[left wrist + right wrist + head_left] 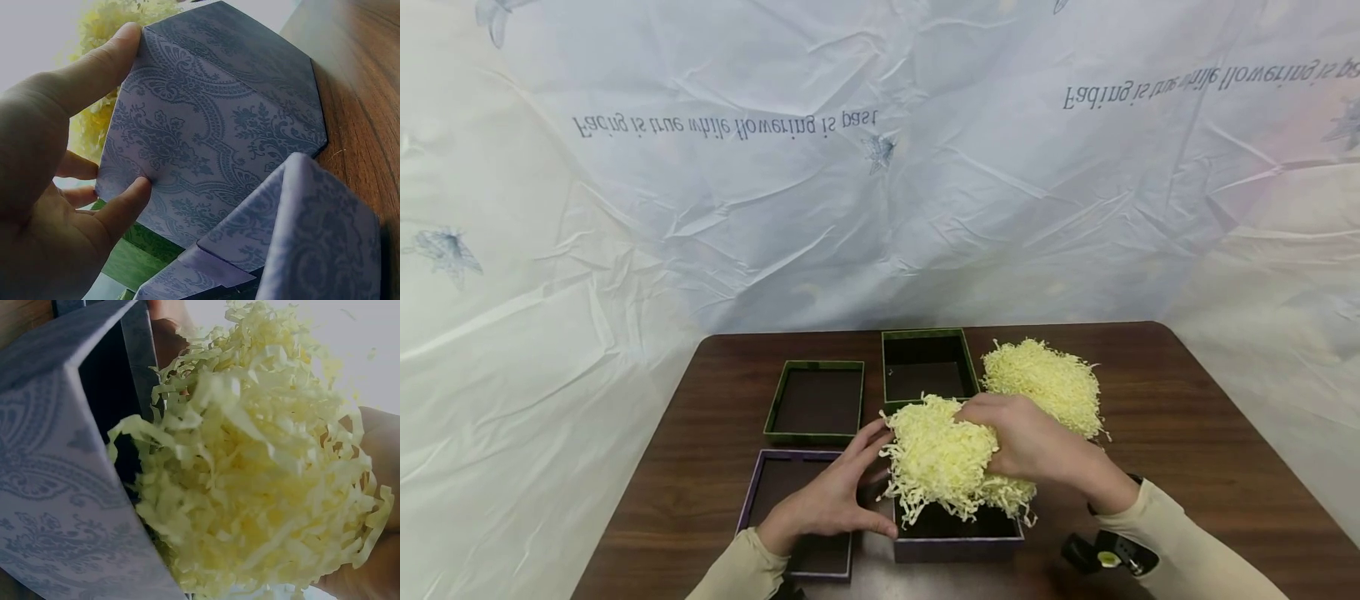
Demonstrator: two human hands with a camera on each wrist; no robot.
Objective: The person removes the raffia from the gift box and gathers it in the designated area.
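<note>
A bundle of pale yellow shredded paper (942, 454) bulges over the mouth of a patterned purple box (958, 548). My right hand (1022, 437) grips this paper from above and from the right, its fingers partly buried in the strands. On the box's left side, my left hand (835, 496) is spread, thumb by the near corner. In the left wrist view, a fingertip touches the patterned wall (181, 125) and the thumb lies at its edge. Some strands hang past the rim in the right wrist view, where the dark inside of the box (112, 375) shows.
Left of the box lies a purple-edged lid (820, 554), partly under my left forearm. Behind it is a green-edged lid (816, 402). A green box (925, 367) stands beyond the purple one. Another heap of shredded paper (1048, 383) sits at the back right of the wooden table (1180, 417).
</note>
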